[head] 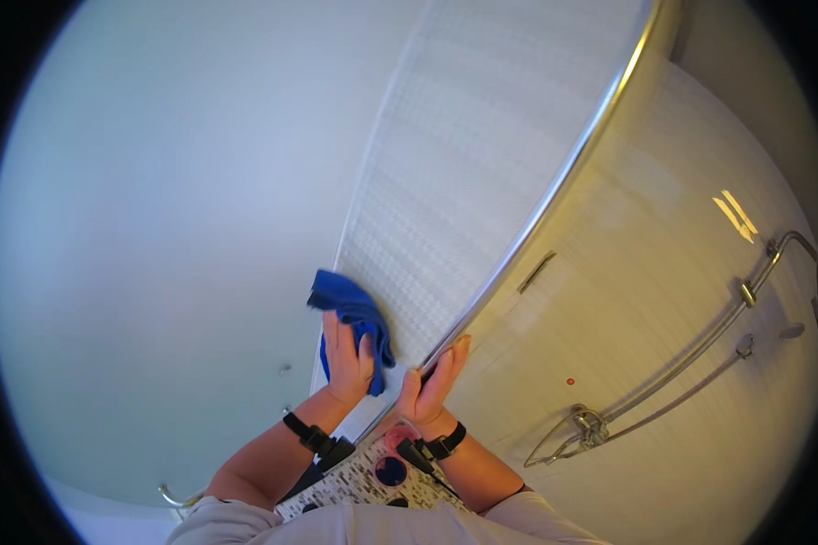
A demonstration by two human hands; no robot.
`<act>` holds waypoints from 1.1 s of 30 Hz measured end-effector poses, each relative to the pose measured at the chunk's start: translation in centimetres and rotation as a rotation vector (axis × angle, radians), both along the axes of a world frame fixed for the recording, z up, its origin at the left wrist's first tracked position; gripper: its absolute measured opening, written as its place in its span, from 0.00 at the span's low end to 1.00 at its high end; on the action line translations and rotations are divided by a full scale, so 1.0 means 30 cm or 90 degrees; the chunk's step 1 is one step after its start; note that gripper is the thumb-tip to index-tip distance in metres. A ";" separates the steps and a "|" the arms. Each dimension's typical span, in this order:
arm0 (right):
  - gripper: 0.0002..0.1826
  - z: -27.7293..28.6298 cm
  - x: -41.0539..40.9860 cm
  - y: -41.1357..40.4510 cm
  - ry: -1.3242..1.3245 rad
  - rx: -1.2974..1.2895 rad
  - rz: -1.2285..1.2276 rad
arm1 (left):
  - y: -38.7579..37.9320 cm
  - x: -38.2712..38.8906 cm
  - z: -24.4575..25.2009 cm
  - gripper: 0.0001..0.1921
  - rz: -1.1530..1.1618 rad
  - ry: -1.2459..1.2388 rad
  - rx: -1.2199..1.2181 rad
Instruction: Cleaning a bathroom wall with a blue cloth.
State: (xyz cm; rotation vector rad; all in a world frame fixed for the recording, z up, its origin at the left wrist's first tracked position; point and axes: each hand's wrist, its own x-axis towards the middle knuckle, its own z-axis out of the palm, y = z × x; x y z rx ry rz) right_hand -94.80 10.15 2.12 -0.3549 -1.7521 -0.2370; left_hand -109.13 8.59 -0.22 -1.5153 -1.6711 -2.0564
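Note:
My left hand (pixel 346 361) holds a crumpled blue cloth (pixel 361 310) against a pale, translucent shower panel (pixel 443 191), close to its left border. Part of the cloth hangs down over the thumb side. Along the panel's right side runs a shiny metal edge strip (pixel 552 187). My right hand (pixel 433 388) grips this strip low down, with the thumb on the left and the fingers reaching around to the right. Both wrists wear black straps with small black devices.
To the left spreads a smooth pale panel (pixel 163 238) with a curved metal handle (pixel 177 499). A shower rail (pixel 688 351) and mixer tap (pixel 588 426) are mounted on the right wall. Below, a pink round container (pixel 401 436) and a dark round object (pixel 390 471) stand on mosaic flooring (pixel 354 484).

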 end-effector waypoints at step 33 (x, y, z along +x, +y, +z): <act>0.32 -0.005 0.006 0.020 0.029 0.023 0.010 | 0.101 -0.032 0.774 0.29 0.069 0.230 0.222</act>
